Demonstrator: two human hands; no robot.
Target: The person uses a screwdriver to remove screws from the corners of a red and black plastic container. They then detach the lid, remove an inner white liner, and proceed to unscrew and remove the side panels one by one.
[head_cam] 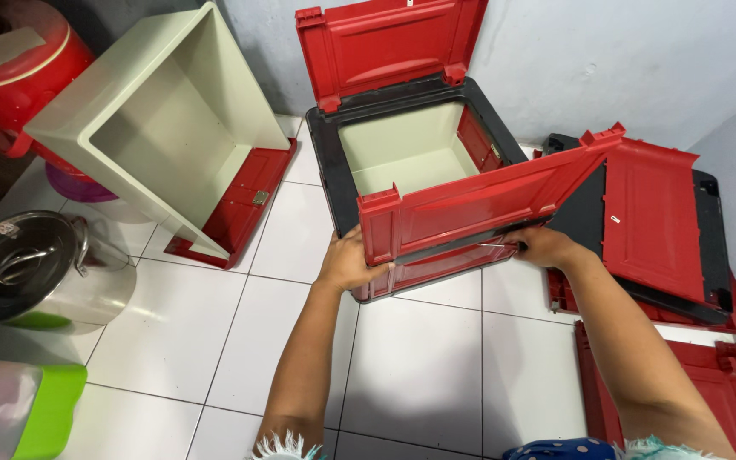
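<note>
So both hands were on a flat red plastic side panel with ribbed moulding [470,204], which stood tilted against the near edge of a square black-rimmed box frame with a cream liner inside [402,149]. The left hand [347,264] was wrapped around the panel's lower left corner, fingers curled behind it and thumb on the front. The right hand [543,247] was pinching the panel's bottom edge further along, fingers tucked under so I couldn't see them fully.

Straight past the hands, another red plastic panel [385,43] stood upright at the frame's far side, leaning on the wall. Off beyond the left hand sat a loose cream plastic inner tub [163,128], tipped on its side on the white tiled floor [419,366]. Further left was a shiny steel pot with lid [36,273]. Just past the right hand lay a stack of red and black panels [658,221].
</note>
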